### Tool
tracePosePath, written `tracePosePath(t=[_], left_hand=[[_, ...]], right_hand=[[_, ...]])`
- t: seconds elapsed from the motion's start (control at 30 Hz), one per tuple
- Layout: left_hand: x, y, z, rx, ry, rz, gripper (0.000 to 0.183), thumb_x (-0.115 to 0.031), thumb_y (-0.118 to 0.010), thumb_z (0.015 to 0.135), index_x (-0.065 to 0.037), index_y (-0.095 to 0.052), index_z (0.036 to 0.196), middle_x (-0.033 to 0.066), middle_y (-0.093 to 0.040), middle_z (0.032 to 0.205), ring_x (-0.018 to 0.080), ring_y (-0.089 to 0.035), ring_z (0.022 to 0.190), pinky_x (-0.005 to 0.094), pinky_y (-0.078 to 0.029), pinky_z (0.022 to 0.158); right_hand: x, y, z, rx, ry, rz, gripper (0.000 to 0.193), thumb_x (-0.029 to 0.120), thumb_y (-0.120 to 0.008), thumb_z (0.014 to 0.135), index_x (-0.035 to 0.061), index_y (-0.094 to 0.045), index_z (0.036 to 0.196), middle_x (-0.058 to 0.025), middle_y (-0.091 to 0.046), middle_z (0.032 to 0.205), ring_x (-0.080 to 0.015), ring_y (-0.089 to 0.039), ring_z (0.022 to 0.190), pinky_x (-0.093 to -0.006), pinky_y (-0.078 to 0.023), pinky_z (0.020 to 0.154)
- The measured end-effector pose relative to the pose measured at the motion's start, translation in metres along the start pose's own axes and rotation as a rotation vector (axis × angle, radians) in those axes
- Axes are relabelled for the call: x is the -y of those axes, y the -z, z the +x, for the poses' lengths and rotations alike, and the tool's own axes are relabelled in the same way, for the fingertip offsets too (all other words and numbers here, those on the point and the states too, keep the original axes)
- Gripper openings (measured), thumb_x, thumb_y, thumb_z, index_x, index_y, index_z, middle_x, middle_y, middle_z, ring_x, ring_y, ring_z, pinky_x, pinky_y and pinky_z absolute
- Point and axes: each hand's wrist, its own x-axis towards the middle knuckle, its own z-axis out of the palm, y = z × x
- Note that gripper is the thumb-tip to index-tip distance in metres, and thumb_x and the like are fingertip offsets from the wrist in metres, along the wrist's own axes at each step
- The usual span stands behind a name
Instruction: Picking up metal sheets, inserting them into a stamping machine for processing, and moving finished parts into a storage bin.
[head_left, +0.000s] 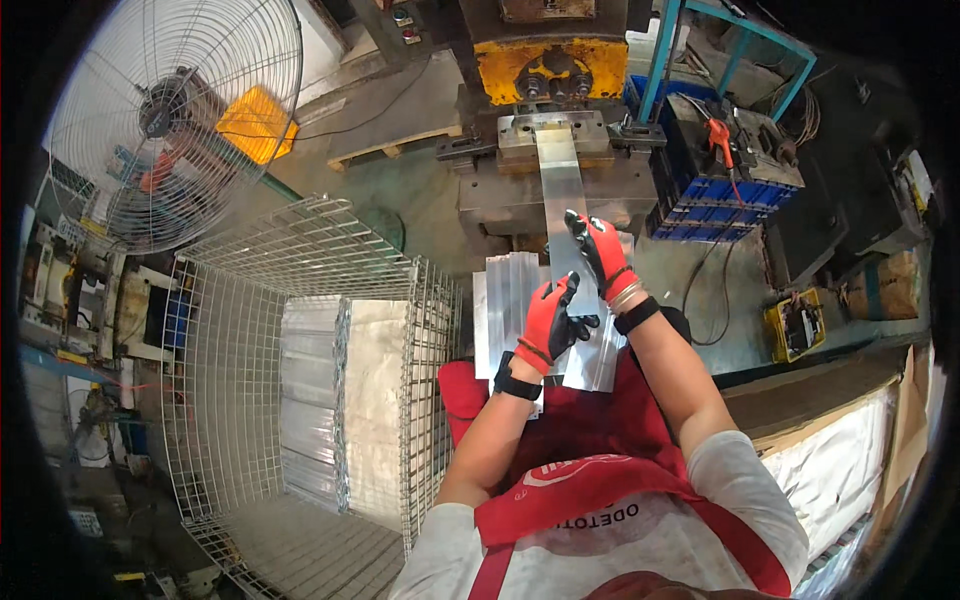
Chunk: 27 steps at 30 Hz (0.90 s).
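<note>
A long flat metal strip (565,192) runs from the press die (553,137) back toward my lap, its far end in the die. My right hand (601,252), in a red glove with black fingertips, grips the strip's right edge about midway along. Lower down, my left hand (548,325), gloved alike, is closed at the strip's left edge close to its near end; part of its grip is hidden. Beneath my hands, more metal strips (512,290) lie in a stack in front of my red apron (540,440).
The yellow-faced press (550,72) stands straight ahead. To my left are a wire mesh cage (412,400) holding stacked strips and a big caged fan (175,110). Blue crates (715,205) with an orange air gun (719,138) on top stand right of the press. A yellow bin (795,325) sits farther right.
</note>
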Motion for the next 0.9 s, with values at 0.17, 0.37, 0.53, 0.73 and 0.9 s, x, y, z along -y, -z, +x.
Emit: tracePosePath(t=[0.17, 0.37, 0.53, 0.73, 0.9], left_hand=[[-0.001, -0.003, 0.000, -0.002, -0.037, 0.034, 0.020, -0.031, -0.051, 0.084, -0.011, -0.046, 0.081, -0.0003, -0.041, 0.064, 0.0236, -0.058, 0.049, 0.0273, -0.044, 0.037], [-0.005, -0.005, -0.001, 0.032, -0.036, -0.004, 0.019, -0.031, -0.052, 0.083, -0.013, -0.045, 0.082, 0.0001, -0.044, 0.066, 0.0231, -0.058, 0.049, 0.0263, -0.043, 0.036], [-0.006, -0.004, -0.002, 0.063, -0.018, 0.008, 0.018, -0.030, -0.051, 0.084, -0.013, -0.046, 0.083, -0.0002, -0.045, 0.066, 0.0214, -0.058, 0.049, 0.0262, -0.043, 0.037], [-0.004, -0.003, -0.003, 0.110, -0.086, 0.003, 0.018, -0.029, -0.050, 0.084, -0.011, -0.047, 0.084, 0.0006, -0.048, 0.067, 0.0197, -0.059, 0.053, 0.0259, -0.044, 0.038], [-0.004, -0.002, -0.002, 0.047, -0.034, 0.039, 0.018, -0.030, -0.051, 0.084, -0.013, -0.047, 0.087, 0.0014, -0.048, 0.069, 0.0227, -0.060, 0.055, 0.0259, -0.044, 0.038]], right_hand=[[-0.004, 0.002, 0.003, 0.025, -0.004, 0.074, 0.017, 0.025, -0.058, 0.080, 0.0091, -0.059, 0.072, 0.0104, -0.042, 0.063, -0.0016, -0.034, 0.055, -0.0199, -0.028, 0.048], [-0.002, -0.003, 0.004, 0.033, -0.010, 0.225, 0.016, 0.019, -0.056, 0.081, 0.0040, -0.062, 0.081, 0.0081, -0.051, 0.070, -0.0025, -0.044, 0.061, -0.0194, -0.035, 0.053], [-0.006, -0.001, 0.006, 0.028, -0.008, 0.207, 0.016, 0.020, -0.057, 0.081, 0.0049, -0.062, 0.082, 0.0063, -0.054, 0.071, -0.0037, -0.046, 0.061, -0.0199, -0.036, 0.053], [-0.018, 0.004, 0.013, -0.004, 0.004, 0.077, 0.022, 0.028, -0.059, 0.078, 0.0093, -0.055, 0.066, 0.0081, -0.044, 0.061, -0.0033, -0.037, 0.054, -0.0214, -0.029, 0.047], [-0.017, 0.006, 0.012, 0.025, 0.034, 0.057, 0.022, 0.029, -0.060, 0.078, 0.0119, -0.054, 0.064, 0.0082, -0.042, 0.060, -0.0032, -0.033, 0.053, -0.0213, -0.027, 0.047]])
